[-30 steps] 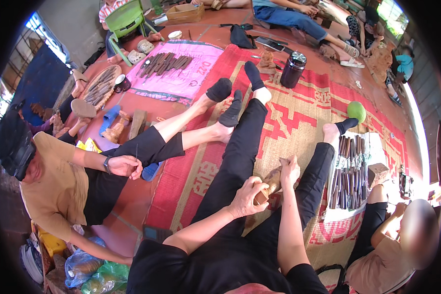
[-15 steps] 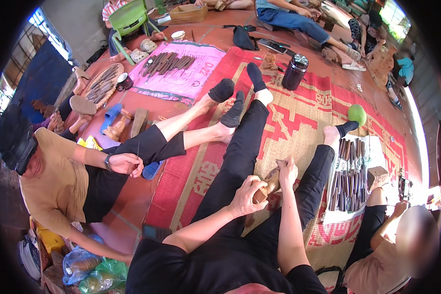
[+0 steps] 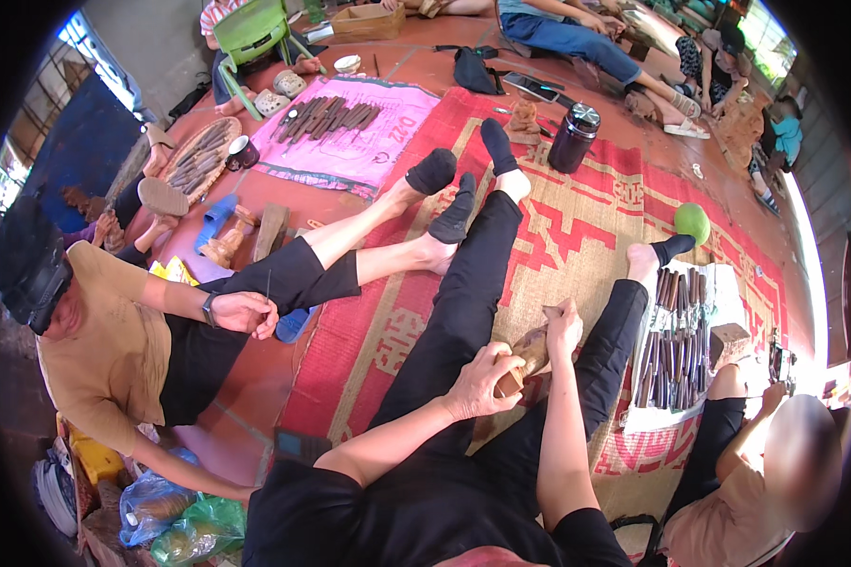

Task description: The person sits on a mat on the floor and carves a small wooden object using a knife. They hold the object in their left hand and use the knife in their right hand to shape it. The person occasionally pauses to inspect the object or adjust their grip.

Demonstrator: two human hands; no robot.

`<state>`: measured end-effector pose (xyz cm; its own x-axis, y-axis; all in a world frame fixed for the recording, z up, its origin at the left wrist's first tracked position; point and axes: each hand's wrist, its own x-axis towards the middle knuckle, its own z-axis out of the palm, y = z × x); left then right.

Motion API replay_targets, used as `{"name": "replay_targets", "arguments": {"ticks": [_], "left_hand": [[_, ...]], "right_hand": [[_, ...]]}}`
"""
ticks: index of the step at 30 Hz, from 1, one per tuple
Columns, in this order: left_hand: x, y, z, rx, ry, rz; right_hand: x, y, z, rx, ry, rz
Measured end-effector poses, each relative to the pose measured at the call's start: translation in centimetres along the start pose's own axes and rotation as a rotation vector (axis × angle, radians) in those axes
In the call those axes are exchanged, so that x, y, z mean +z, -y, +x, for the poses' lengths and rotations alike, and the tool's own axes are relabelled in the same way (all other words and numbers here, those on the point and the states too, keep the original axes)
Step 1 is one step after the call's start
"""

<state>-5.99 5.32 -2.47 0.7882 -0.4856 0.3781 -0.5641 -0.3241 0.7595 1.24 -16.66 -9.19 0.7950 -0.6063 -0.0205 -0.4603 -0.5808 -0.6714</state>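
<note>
Between my stretched-out legs I hold a light brown wooden carving (image 3: pixel 535 352), a blocky piece with a flat cut end turned toward me. My left hand (image 3: pixel 482 380) is wrapped round its near end, thumb and fingers on both sides. My right hand (image 3: pixel 564 331) is closed at the carving's far end, fingertips pinched on it. Whether a small tool is also in the right fingers I cannot make out. The carved details are too small to tell.
A red and tan woven mat (image 3: pixel 577 213) lies under my legs. Several slim carving tools (image 3: pixel 671 331) lie on a cloth to the right. A dark flask (image 3: pixel 573 138) and green ball-like object (image 3: pixel 691 223) stand ahead. A co-worker's hand (image 3: pixel 244 313) is at left.
My hands and the wooden carving have shifted slightly, the carving's near end turning a little. The co-worker at left has barely moved.
</note>
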Motion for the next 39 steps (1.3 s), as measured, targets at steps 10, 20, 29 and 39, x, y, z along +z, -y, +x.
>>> {"name": "replay_targets", "arguments": {"ticks": [10, 20, 29, 39], "left_hand": [[0.2, 0.4, -0.7, -0.038, -0.036, 0.0], [-0.2, 0.4, -0.6, -0.065, -0.079, -0.052], [-0.3, 0.2, 0.2, -0.061, -0.071, -0.042], [-0.4, 0.5, -0.6, -0.071, -0.053, -0.03]], "right_hand": [[-0.3, -1.0, -2.6, -0.124, 0.064, 0.379], [-0.1, 0.1, 0.8, -0.049, -0.018, 0.136], [-0.6, 1.9, -0.8, -0.126, 0.109, -0.071], [-1.4, 1.2, -2.5, -0.122, 0.052, 0.157]]}}
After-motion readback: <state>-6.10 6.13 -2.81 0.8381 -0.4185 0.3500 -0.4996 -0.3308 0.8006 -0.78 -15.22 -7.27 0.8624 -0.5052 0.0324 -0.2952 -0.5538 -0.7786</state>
